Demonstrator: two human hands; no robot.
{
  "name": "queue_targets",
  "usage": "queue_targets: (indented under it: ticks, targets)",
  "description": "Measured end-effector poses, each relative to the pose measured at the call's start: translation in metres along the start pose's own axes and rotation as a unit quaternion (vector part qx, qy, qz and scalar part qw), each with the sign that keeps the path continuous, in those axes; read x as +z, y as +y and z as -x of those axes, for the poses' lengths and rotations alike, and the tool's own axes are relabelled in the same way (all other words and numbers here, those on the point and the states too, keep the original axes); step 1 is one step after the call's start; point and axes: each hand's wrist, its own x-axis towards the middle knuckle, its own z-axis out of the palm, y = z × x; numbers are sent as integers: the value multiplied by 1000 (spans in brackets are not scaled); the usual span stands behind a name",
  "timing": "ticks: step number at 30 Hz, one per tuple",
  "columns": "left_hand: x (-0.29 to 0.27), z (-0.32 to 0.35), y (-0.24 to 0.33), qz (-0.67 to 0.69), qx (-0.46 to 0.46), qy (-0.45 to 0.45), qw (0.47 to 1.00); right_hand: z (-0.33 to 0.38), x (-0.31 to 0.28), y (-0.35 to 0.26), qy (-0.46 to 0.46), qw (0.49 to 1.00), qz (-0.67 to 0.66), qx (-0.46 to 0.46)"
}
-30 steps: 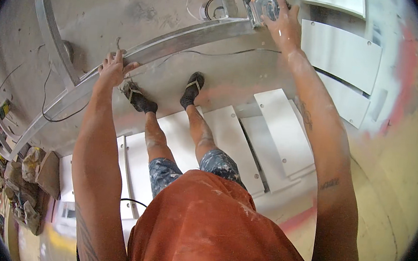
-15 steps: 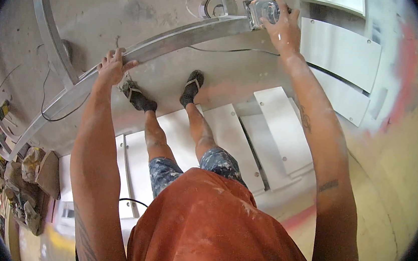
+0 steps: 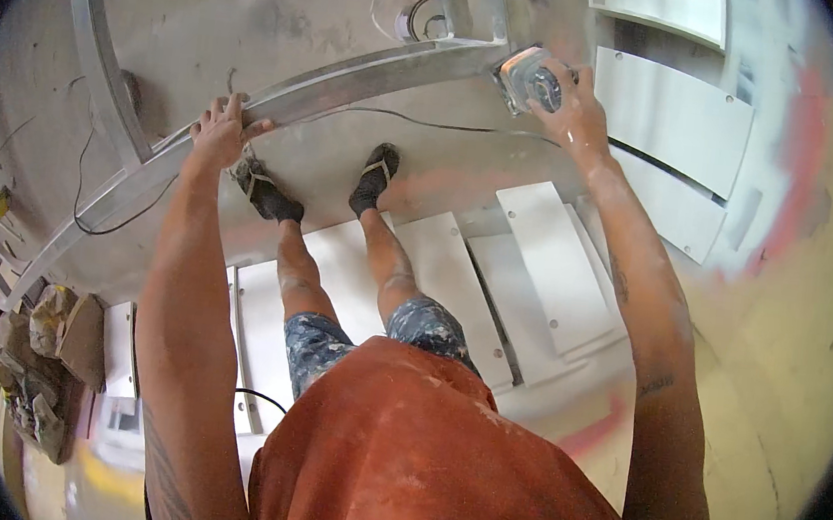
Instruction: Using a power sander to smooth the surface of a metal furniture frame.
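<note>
A grey metal frame [image 3: 374, 77] of square tubing stretches across in front of me. My left hand [image 3: 220, 131] grips its front bar, fingers over the top and thumb along the near side. In my right hand [image 3: 573, 110] is a palm sander [image 3: 527, 78], grey with an orange part, held by its rounded top. The sander is tilted beside the right end of the front bar, and its pad looks clear of the metal. A thin black cord [image 3: 420, 120] hangs in a curve below the bar.
White panels [image 3: 547, 263] with round holes lie around my feet, and more white panels [image 3: 671, 119] are at the right. A round can [image 3: 425, 18] stands behind the bar. Brown dusty bags [image 3: 52, 345] are heaped at the left. Another cable [image 3: 90, 219] loops under the frame.
My right hand has drawn the sander off the bar's right end, toward me, and tilted it. The cord has shifted with it. My left hand stays on the frame.
</note>
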Motion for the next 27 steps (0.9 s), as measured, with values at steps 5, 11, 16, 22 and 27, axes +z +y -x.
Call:
queue_targets:
  ticks: [5, 11, 16, 22, 27]
  targets:
    - [-3, 3, 8, -2, -4, 2, 1000, -23, -5, -7, -51, 997, 34, -41]
    - [-1, 3, 2, -6, -7, 9, 1000, -16, -5, -14, -92, 992, 24, -84]
    - [-4, 3, 4, 18, 25, 13, 999, -20, -16, -13, -114, 991, 21, -66]
    - [1, 4, 1, -12, -2, -1, 1000, -15, -21, -16, -145, 986, 51, -67]
    - [5, 0, 0, -11, 3, 39, 999, -20, -16, -14, -105, 992, 27, -71]
